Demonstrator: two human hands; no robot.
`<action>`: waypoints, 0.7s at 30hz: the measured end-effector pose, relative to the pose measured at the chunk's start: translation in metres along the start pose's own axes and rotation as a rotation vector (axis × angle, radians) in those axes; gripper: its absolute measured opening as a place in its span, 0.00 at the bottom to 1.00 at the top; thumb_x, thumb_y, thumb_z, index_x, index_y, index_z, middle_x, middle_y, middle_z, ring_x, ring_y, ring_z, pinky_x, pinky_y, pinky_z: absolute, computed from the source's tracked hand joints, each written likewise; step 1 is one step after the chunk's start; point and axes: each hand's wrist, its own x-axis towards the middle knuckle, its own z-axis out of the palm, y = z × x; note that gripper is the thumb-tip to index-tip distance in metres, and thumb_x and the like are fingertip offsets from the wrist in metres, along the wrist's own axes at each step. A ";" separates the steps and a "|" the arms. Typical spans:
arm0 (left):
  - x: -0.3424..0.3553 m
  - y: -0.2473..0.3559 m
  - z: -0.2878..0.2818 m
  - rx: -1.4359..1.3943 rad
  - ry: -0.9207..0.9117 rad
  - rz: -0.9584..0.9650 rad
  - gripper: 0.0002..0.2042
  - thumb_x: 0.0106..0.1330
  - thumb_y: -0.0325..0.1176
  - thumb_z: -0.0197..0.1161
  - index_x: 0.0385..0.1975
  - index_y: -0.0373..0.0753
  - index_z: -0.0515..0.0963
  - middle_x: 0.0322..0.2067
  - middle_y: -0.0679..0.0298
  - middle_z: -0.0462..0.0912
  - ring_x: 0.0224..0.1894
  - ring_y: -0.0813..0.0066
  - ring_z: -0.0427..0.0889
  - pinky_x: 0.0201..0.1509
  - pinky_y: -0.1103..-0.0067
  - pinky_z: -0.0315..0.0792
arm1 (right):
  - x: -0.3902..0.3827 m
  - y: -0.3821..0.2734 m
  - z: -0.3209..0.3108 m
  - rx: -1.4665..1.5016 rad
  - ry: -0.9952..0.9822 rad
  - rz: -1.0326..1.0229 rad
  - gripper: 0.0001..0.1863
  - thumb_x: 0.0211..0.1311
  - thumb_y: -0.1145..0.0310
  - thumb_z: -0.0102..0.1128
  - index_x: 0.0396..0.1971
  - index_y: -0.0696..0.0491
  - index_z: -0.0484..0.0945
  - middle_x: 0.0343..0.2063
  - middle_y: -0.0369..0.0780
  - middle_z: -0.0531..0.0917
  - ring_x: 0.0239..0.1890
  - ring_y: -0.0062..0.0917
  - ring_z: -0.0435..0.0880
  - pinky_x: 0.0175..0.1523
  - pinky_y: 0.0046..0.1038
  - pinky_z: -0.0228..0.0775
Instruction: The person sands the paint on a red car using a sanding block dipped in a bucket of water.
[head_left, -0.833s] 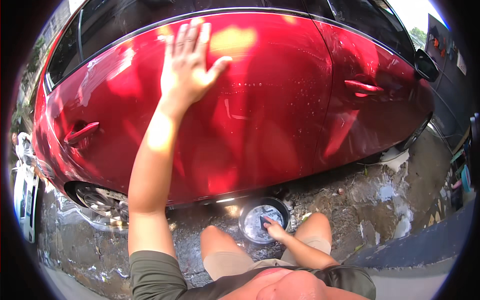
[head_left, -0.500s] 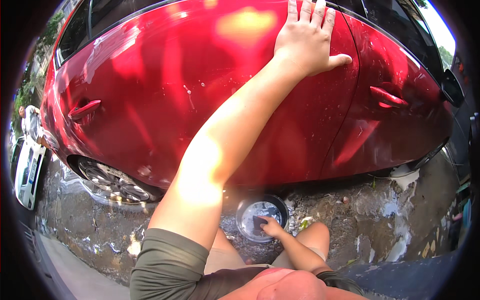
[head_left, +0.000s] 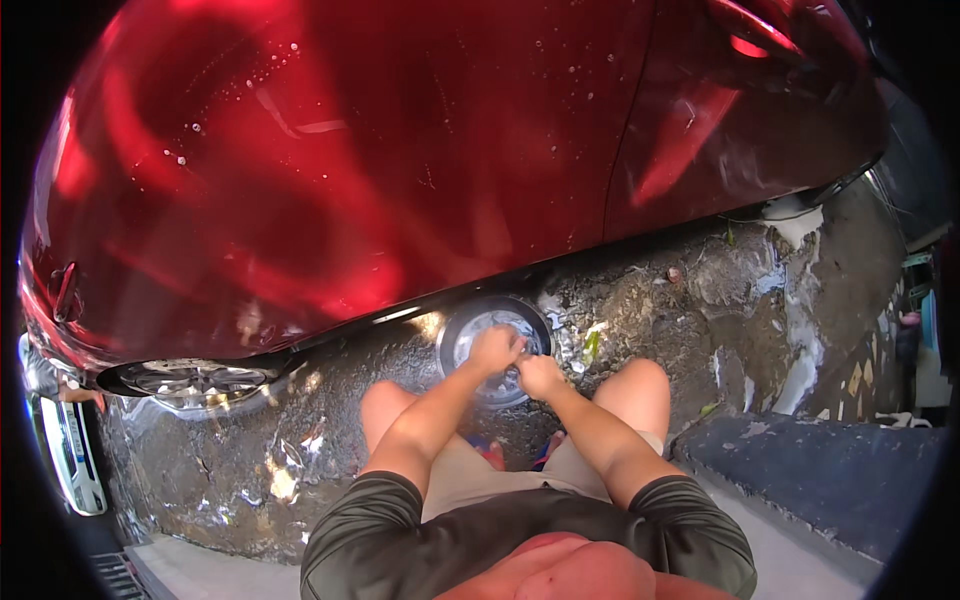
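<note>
While the left hand (head_left: pixel 497 348) and right hand (head_left: pixel 543 376) meet over a round bucket (head_left: pixel 449 345) below centre in the head view, either grip's state I cannot tell; wet, rough ground (head_left: pixel 640 320) surrounds it, a red car (head_left: pixel 430 150) filling the top

This is an outdoor parking area, shown by a red car (head_left: pixel 400 150), a white vehicle (head_left: pixel 80 468) and wet, rough ground (head_left: pixel 690 350).

The left hand (head_left: pixel 497 349) has moved off the red car (head_left: pixel 400 150), over the basin (head_left: pixel 449 345).
</note>
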 end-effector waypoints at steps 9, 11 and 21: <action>0.041 -0.101 0.164 -1.884 0.167 -1.191 0.17 0.70 0.44 0.49 0.23 0.42 0.73 0.13 0.66 0.71 0.16 0.71 0.67 0.22 0.74 0.63 | -0.007 0.010 -0.002 0.024 0.130 -0.023 0.21 0.53 0.66 0.57 0.51 0.43 0.79 0.44 0.42 0.85 0.39 0.40 0.86 0.46 0.40 0.79; 0.044 -0.097 0.142 -2.013 0.110 -1.027 0.19 0.72 0.44 0.46 0.18 0.44 0.70 0.10 0.70 0.66 0.09 0.80 0.61 0.11 0.80 0.57 | -0.008 0.006 -0.002 0.033 0.101 -0.021 0.20 0.55 0.66 0.57 0.50 0.43 0.79 0.45 0.42 0.84 0.40 0.40 0.86 0.45 0.41 0.79; -0.003 0.147 -0.298 0.424 0.722 0.994 0.08 0.55 0.35 0.67 0.32 0.43 0.79 0.34 0.62 0.78 0.40 0.64 0.79 0.43 0.69 0.72 | 0.001 0.004 0.007 0.053 0.219 -0.034 0.15 0.57 0.68 0.55 0.45 0.46 0.80 0.40 0.43 0.85 0.36 0.40 0.86 0.43 0.41 0.78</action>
